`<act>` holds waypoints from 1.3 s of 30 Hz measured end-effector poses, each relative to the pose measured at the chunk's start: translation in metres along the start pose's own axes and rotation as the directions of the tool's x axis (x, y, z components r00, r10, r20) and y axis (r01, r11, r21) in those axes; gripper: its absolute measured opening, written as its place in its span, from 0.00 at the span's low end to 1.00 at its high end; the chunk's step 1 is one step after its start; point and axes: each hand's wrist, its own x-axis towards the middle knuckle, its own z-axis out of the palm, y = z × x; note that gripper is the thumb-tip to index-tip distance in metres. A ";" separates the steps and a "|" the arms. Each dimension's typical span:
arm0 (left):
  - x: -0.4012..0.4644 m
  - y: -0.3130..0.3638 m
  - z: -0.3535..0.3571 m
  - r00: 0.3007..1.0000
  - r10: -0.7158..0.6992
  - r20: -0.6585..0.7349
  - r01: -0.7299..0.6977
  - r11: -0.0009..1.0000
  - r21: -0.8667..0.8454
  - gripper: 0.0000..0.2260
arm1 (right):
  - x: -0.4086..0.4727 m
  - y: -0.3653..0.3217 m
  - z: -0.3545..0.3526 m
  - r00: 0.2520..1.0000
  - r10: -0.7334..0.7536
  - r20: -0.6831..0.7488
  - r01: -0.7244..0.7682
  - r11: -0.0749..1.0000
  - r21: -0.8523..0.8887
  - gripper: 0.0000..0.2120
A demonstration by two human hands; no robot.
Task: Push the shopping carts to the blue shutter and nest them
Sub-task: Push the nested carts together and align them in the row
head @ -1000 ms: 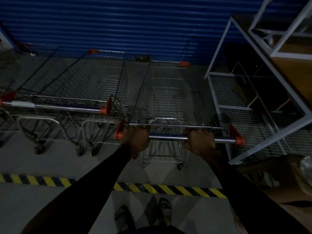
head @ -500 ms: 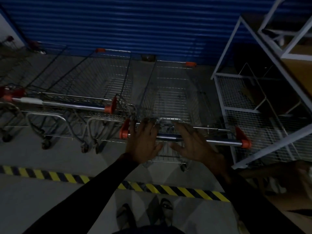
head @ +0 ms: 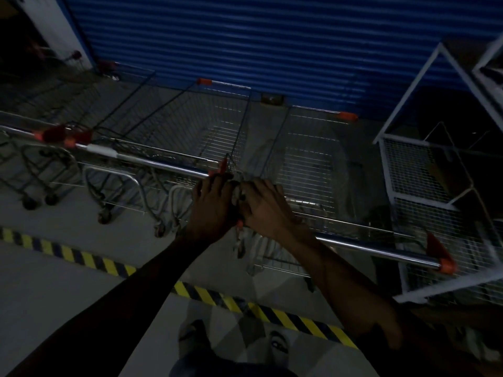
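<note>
Your right-hand shopping cart (head: 310,164) stands nose-in against the blue shutter (head: 272,42), its wire basket reaching back toward you and its chrome handle bar (head: 375,250) running from the middle of the view out to an orange end cap (head: 446,263) on the right. Just beside it on the left, another shopping cart (head: 196,129) is parked parallel, with its own handle bar (head: 152,163) slanting away to the left, and further cart frames sit packed close at that side; in this dim light you cannot tell how many.

Both your hands meet at the near left corner of the right cart, where the two carts' handles come closest. Your left hand (head: 212,205) lies over that corner with the fingers bent down across it; your right hand (head: 262,205) is just beside it, touching it, fingers curled forward over the bar end and a small pale object between the two hands. Whether either hand actually grips anything there is hidden by the hands themselves and the darkness, so you cannot tell.

On the concrete floor near you runs a yellow-and-black hazard stripe (head: 217,295), crossing from left to right under your forearms, and your shoes (head: 277,342) show at the bottom edge. To the right of the cart stands a white wire-mesh rack (head: 413,170), close to the cart's handle end.
</note>
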 end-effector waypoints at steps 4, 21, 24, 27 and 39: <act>0.010 -0.066 0.003 0.998 -0.001 0.067 0.001 1.000 0.001 0.23 | 0.036 -0.033 0.026 0.999 -0.041 -0.026 0.041 0.999 -0.004 0.26; 0.052 -0.285 0.010 0.946 0.095 0.309 -0.165 0.964 0.208 0.25 | 0.202 -0.159 0.111 0.895 0.293 0.337 -0.233 0.950 -0.206 0.25; 0.052 -0.295 0.003 0.932 0.153 0.328 -0.208 0.968 0.140 0.22 | 0.216 -0.157 0.103 0.818 0.357 0.452 -0.301 0.934 -0.192 0.23; 0.053 -0.311 -0.004 0.901 0.276 0.334 -0.289 0.957 -0.010 0.17 | 0.206 -0.160 0.107 0.800 0.377 0.468 -0.293 0.924 -0.244 0.22; 0.004 -0.321 -0.031 0.857 0.103 0.504 -0.234 0.950 0.204 0.20 | 0.123 -0.189 0.125 0.888 0.393 0.238 -0.277 0.871 -0.405 0.14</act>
